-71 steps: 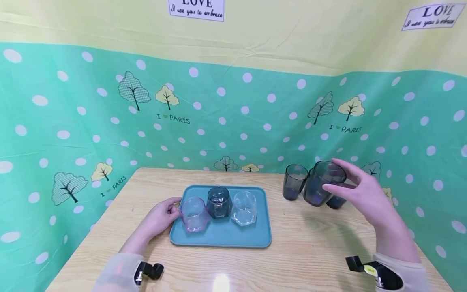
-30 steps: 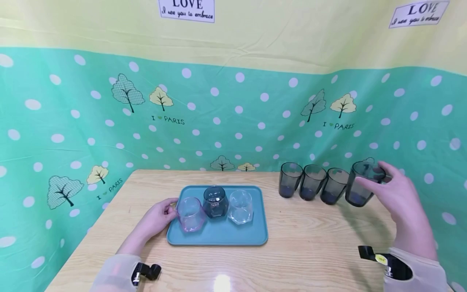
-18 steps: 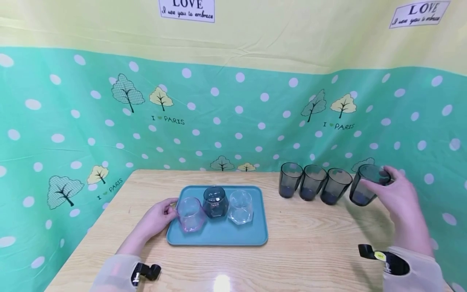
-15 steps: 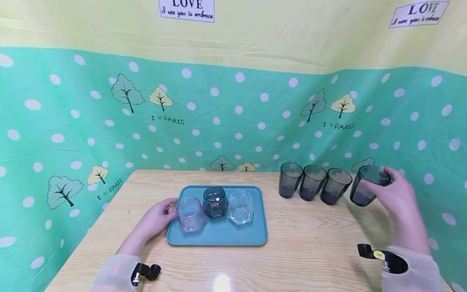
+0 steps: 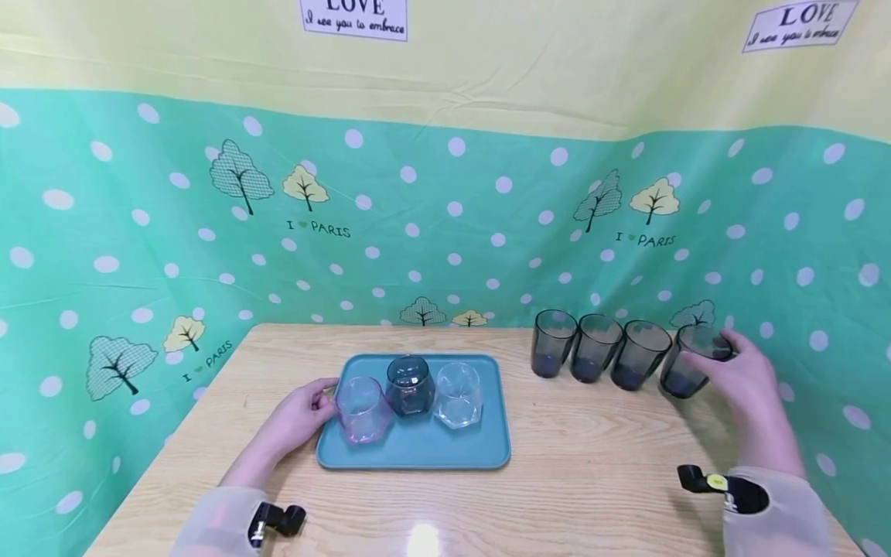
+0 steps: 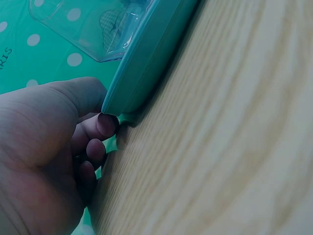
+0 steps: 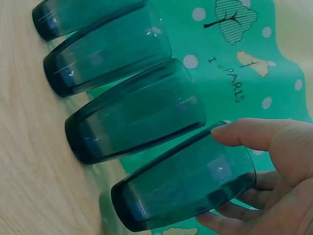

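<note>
My right hand (image 5: 748,379) grips a smoky dark tumbler (image 5: 681,379) near its rim, thumb on one side and fingers on the other. It stands upright at the right end of a row of three matching tumblers (image 5: 640,356). In the right wrist view the held tumbler (image 7: 181,181) sits just beside its neighbour (image 7: 137,112). On the left, my left hand (image 5: 299,418) pinches the edge of a blue tray (image 5: 445,455), thumb at the rim with fingers curled by its underside. The tray carries a pinkish glass (image 5: 365,424), a short dark glass (image 5: 411,393) and a clear glass (image 5: 459,406).
Everything stands on a light wooden table (image 5: 585,480). A green and yellow printed cloth (image 5: 445,201) hangs behind the table and along its sides, close behind the tumblers.
My right hand has carried its tumbler rightward from in front of the row, then lowered it and drawn it back slightly left to the row's end. The left hand stays at the tray.
</note>
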Available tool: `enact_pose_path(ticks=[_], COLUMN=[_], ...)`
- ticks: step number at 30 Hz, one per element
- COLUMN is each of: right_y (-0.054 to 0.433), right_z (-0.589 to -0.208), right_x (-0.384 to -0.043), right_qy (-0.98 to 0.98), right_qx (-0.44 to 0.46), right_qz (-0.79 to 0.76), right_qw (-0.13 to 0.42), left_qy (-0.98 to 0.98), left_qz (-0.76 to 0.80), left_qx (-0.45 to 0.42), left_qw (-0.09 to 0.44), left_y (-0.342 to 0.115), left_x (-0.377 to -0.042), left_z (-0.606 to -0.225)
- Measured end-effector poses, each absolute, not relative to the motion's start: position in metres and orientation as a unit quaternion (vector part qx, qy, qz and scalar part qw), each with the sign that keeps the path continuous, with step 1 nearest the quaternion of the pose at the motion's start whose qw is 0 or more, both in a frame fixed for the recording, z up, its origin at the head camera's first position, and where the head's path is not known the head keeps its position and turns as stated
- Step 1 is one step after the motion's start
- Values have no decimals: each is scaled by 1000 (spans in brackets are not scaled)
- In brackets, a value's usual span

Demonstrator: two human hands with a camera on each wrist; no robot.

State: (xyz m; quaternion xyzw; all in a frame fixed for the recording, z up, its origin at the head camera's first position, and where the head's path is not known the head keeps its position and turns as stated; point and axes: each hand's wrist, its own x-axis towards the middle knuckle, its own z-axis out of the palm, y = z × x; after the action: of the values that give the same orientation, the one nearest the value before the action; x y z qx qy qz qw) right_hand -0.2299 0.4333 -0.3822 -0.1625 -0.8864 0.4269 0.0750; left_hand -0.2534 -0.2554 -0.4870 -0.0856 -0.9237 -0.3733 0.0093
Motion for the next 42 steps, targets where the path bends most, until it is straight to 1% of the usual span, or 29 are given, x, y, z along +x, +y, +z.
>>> enact_pose_path(ticks=[6, 16, 42], right_y=[436, 434, 435], right_z=[-390, -401, -408], right_x=[-233, -240, -244], right_qy=[-887, -879, -873], right_qx=[-165, -156, -135], right_qz=[425, 440, 458], right_qw=[75, 97, 103], left_qy=[-922, -922, -925], left_qz=[-376, -376, -370], left_qx=[-88, -89, -89], left_qw=[11, 11, 12], left_y=[-256, -257, -256], left_x=[-254, -255, -254], left_z=[-487, -489, -487])
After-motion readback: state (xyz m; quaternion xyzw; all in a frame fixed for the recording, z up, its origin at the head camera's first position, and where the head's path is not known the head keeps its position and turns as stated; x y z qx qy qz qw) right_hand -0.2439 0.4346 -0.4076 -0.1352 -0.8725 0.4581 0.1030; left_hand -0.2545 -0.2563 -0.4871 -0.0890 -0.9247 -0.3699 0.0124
